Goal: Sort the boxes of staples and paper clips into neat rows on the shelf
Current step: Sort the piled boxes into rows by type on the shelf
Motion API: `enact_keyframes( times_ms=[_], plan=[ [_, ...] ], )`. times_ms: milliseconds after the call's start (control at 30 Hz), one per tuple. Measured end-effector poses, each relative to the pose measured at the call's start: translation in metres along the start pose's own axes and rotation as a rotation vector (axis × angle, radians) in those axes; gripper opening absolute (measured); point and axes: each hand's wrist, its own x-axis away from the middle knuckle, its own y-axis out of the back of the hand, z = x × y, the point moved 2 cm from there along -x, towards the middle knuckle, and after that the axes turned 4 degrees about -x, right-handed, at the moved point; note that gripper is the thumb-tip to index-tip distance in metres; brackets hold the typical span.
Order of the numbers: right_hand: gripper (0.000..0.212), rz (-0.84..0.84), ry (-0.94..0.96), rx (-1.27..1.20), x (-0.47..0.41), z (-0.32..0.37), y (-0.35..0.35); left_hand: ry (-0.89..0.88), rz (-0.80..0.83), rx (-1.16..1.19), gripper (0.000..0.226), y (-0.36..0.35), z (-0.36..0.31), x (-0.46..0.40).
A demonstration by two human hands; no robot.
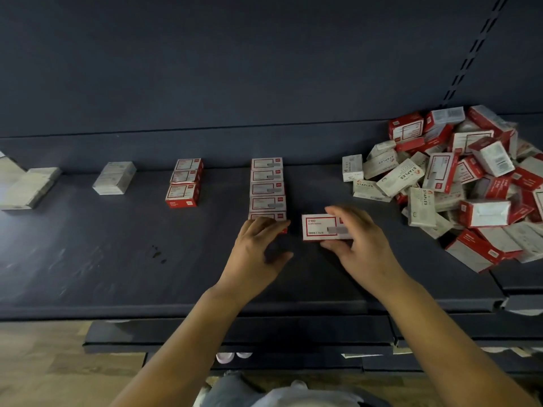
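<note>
My right hand (357, 245) pinches a red-and-white staple box (320, 227) between fingers and thumb, just above the dark shelf (117, 259). To its left, my left hand (258, 248) rests its fingertips on the nearest box of a neat row of red-and-white boxes (267, 188) that runs toward the back. A shorter row of red boxes (184, 182) lies further left. A loose pile of red and white boxes (458, 183) covers the right end of the shelf.
A small stack of pale boxes (115, 177) and a larger pale group (28, 186) sit at the left. The shelf's front edge (264, 308) runs below my wrists, with lower shelves and a wooden floor (38, 362) beneath.
</note>
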Motion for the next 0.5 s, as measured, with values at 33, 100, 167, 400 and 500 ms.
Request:
enact_keyframes(
  times_ms=[33, 100, 167, 400, 500],
  plan=[
    [0.056, 0.008, 0.014, -0.004, -0.001, 0.002, -0.003, -0.005, -0.008, 0.010, 0.057, 0.003, 0.001, 0.002],
    [0.056, 0.026, 0.050, -0.015, -0.002, 0.008, -0.009, -0.007, -0.023, 0.033, 0.060, 0.008, 0.002, 0.006],
    [0.056, 0.033, 0.101, -0.028, -0.003, 0.015, -0.016, -0.009, -0.038, 0.056, 0.063, 0.015, 0.005, 0.009],
    [0.056, 0.031, 0.175, -0.040, -0.003, 0.034, -0.042, -0.118, -0.095, 0.021, 0.051, 0.032, 0.025, 0.017],
    [0.057, 0.036, 0.171, -0.060, 0.001, 0.034, -0.052, -0.174, -0.120, 0.009, 0.050, 0.033, 0.036, 0.021]
  ],
)
